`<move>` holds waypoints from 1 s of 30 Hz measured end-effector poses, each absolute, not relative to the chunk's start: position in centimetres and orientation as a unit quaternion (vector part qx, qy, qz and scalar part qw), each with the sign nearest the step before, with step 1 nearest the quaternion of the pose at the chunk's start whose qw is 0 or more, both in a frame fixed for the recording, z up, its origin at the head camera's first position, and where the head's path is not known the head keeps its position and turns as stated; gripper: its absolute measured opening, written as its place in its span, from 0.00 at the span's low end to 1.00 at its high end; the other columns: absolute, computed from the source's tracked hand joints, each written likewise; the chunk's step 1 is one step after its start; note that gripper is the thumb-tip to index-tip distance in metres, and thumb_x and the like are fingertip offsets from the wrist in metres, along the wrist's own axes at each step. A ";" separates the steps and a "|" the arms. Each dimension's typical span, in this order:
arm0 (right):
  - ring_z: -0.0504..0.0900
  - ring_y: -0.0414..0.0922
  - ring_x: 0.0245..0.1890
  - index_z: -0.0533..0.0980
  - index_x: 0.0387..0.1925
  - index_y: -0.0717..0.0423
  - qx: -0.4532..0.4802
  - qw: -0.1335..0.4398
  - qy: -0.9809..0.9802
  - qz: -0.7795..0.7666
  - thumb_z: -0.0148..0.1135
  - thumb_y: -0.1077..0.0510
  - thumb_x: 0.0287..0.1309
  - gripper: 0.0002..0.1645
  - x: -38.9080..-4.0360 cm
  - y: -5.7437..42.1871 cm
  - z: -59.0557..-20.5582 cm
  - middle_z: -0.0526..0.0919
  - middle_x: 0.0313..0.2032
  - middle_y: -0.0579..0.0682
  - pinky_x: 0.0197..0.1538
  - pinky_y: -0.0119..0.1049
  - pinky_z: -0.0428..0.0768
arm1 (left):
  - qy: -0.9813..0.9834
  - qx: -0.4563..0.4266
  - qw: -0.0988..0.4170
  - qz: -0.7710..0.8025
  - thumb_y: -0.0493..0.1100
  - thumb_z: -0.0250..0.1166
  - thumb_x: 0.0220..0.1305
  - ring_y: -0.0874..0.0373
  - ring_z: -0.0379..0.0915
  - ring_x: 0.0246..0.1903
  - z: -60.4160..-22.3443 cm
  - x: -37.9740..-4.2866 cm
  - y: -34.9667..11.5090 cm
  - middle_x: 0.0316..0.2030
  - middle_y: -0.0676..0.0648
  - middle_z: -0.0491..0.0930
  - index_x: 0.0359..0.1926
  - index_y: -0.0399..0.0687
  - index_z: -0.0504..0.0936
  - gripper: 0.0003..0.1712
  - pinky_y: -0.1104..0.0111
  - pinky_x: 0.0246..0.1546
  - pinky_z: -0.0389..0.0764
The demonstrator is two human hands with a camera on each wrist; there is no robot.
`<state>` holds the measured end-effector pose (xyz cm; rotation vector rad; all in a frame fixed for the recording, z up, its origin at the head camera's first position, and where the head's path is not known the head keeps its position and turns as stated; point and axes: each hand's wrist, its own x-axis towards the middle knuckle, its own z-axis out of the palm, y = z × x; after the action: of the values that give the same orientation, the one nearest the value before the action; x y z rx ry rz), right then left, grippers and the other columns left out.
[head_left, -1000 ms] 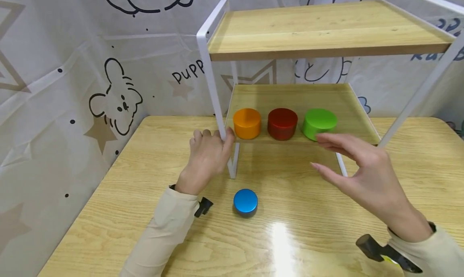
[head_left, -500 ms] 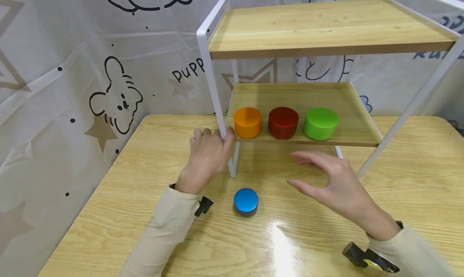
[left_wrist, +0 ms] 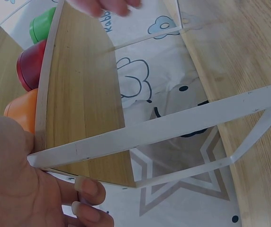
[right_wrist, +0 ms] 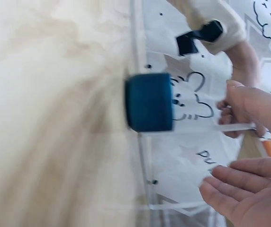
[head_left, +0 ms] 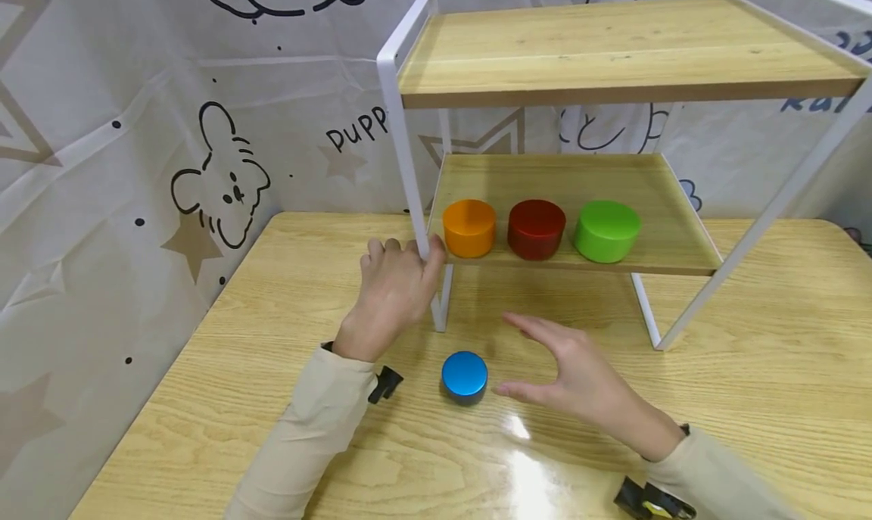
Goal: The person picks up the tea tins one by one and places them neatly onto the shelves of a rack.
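Note:
My left hand [head_left: 391,293] grips the white front left leg [head_left: 406,157] of a two-tier wooden shelf [head_left: 613,51], just beside the lower board. The left wrist view shows its fingers [left_wrist: 89,187] curled about the frame. My right hand [head_left: 575,372] holds nothing; thumb and fingers are spread apart, just right of a blue cylinder [head_left: 465,376]. That cylinder stands on the wooden table before the shelf, and the right wrist view has it side-on, untouched. Orange [head_left: 469,228], dark red [head_left: 536,230] and green [head_left: 608,231] cylinders stand in a row on the lower board.
A pale cloth backdrop [head_left: 82,240] with line drawings rises behind and left of the table [head_left: 272,399]. The front right shelf leg [head_left: 770,213] slants down to the table. A bright glare [head_left: 527,474] lies on the near tabletop.
My right hand has come left and down, from beside the green cylinder to beside the blue one, fingers still apart. The left hand keeps its grip on the leg.

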<state>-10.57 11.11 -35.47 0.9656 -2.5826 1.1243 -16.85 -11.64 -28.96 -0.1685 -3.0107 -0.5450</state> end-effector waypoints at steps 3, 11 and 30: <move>0.71 0.62 0.61 0.62 0.67 0.65 0.305 0.046 -0.875 0.372 0.78 0.46 0.41 0.55 -10.5 10.5 -36.3 0.69 0.64 0.63 0.57 0.58 0.71 | -0.982 -0.055 0.039 -0.178 0.58 0.23 0.73 0.42 0.58 0.35 -28.9 -16.8 -11.5 0.27 0.40 0.70 0.27 0.42 0.74 0.38 0.58 0.34 0.59; 0.61 0.63 0.67 0.50 0.72 0.65 0.264 0.011 -0.885 0.384 0.77 0.39 0.39 0.68 -10.7 9.4 -37.9 0.56 0.71 0.63 0.61 0.61 0.65 | -0.982 -0.050 0.035 -0.178 0.59 0.23 0.72 0.42 0.58 0.35 -29.0 -16.8 -11.5 0.27 0.40 0.70 0.28 0.42 0.74 0.38 0.58 0.34 0.59; 0.71 0.58 0.62 0.58 0.67 0.70 0.273 -0.077 -0.784 0.552 0.77 0.54 0.44 0.54 -11.2 7.9 -40.5 0.70 0.62 0.64 0.62 0.47 0.67 | -0.982 -0.050 0.038 -0.176 0.59 0.23 0.72 0.41 0.58 0.37 -29.1 -16.8 -11.5 0.29 0.40 0.70 0.30 0.42 0.75 0.39 0.57 0.36 0.61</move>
<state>-11.21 7.86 -40.52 0.9025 -2.5919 1.8265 -16.84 -11.52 -29.05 -0.1527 -3.0134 -0.5413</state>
